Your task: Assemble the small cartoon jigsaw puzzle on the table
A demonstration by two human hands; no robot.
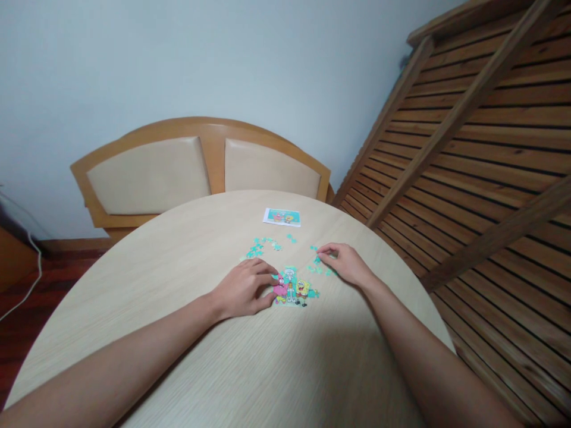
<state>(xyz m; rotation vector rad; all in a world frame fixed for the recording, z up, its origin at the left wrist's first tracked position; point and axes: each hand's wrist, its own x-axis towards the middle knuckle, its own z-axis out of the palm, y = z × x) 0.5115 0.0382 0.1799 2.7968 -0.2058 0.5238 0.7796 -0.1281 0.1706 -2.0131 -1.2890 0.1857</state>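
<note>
Currently, both hands are at work on the pale wooden table (223,368), where a partly assembled jigsaw (291,290) lies flat near the middle, showing a pink, a pale turquoise and a yellow cartoon figure side by side. The left hand (245,289) rests at the jigsaw's left edge, its thumb and fingers a little apart and the tips touching the pink figure. The right hand (343,261) is on the right, over a scatter of green loose pieces (311,269), its thumb and forefinger brought narrowly together; whether a piece sits between them cannot be told. Another group, the turquoise pieces (256,246), lies in a loose arc just beyond the left hand. Farther back, a picture card (282,218) with similar figures lies flat. Behind the table stand a padded backrest (151,175) and a pale wall (223,59), with a slatted wooden panel (473,166) leaning at the right.
</note>
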